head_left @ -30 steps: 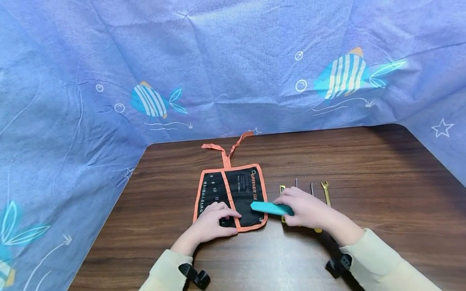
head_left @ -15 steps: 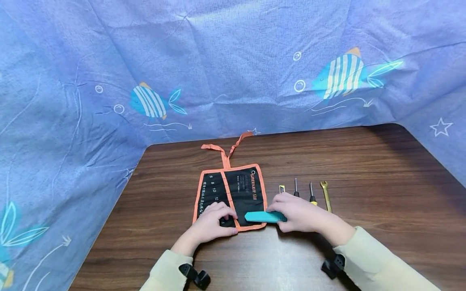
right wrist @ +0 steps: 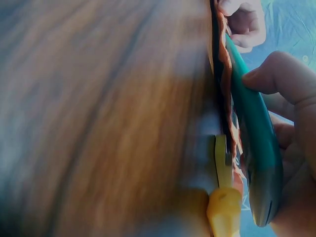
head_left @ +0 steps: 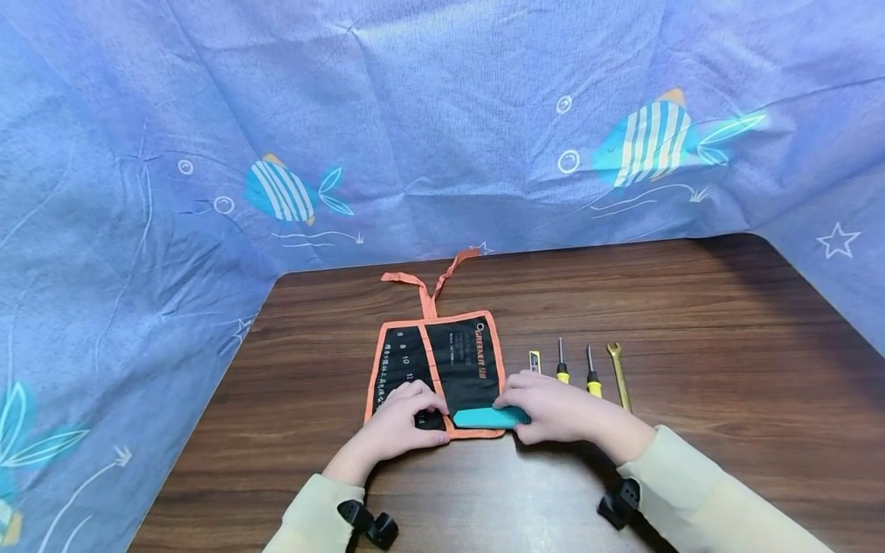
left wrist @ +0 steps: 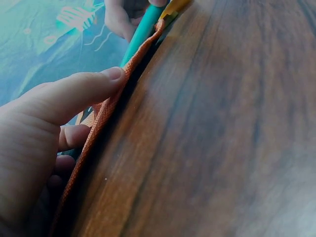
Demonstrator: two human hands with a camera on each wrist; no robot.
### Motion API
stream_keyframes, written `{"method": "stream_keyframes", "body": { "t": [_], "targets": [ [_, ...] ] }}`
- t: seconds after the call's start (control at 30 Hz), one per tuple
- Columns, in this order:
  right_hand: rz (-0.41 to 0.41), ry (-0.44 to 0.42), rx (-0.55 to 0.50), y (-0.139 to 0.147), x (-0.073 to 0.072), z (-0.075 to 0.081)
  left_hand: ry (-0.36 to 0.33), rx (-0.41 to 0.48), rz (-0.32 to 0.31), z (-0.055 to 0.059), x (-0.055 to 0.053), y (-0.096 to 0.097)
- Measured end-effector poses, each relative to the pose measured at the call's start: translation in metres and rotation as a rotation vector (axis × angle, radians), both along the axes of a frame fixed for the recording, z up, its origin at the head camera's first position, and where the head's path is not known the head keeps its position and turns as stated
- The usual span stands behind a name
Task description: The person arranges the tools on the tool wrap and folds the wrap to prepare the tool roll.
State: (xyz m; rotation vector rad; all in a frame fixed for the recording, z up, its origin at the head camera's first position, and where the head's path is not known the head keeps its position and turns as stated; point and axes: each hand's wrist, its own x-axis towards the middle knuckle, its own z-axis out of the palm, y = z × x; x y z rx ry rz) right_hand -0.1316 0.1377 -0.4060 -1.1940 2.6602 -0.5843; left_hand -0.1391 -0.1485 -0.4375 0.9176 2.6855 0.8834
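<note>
A black tool pouch [head_left: 465,353] with orange trim lies on the table. My left hand [head_left: 408,421] is at its near edge, fingers curled over the orange divider strip. In the left wrist view the thumb [left wrist: 84,94] presses the orange hem [left wrist: 106,109], the index finger on its other side. My right hand [head_left: 553,405] grips a long, flat teal tool [head_left: 485,418] by its right end. The tool lies sideways over the pouch's near right part, its left tip close to the divider. A dark slotted end [right wrist: 265,202] shows in the right wrist view; the tool's exact kind is unclear.
Right of the pouch lie a yellow-labelled item [head_left: 535,361], two screwdrivers [head_left: 562,375] [head_left: 593,384] with yellow handles and an open-ended wrench [head_left: 620,376], partly behind my right hand. Orange ties [head_left: 429,296] stretch toward the back. A blue fish-print cloth [head_left: 442,138] hangs behind the wooden table [head_left: 726,330].
My right hand has moved left and slightly nearer with the teal tool, bringing it over the pouch's near right part. The screwdrivers are more exposed. My left hand has barely moved.
</note>
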Motion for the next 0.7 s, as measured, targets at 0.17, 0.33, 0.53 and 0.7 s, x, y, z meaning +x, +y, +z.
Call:
{"method": "stream_keyframes", "body": {
  "t": [0.17,0.33,0.53,0.7],
  "targets": [
    [0.015,-0.031,-0.008,-0.007,-0.004,-0.002,-0.003,-0.001,0.009,0.000,0.000,0.001],
    [0.035,-0.019,-0.018,-0.014,-0.009,-0.004,0.006,-0.004,0.012,0.000,0.000,0.001],
    [0.041,0.003,-0.027,-0.026,-0.011,-0.003,-0.001,-0.001,0.017,0.002,0.000,0.001],
    [0.047,-0.003,-0.034,-0.035,-0.011,-0.004,-0.012,-0.008,0.018,0.001,-0.001,0.001]
  ]
}}
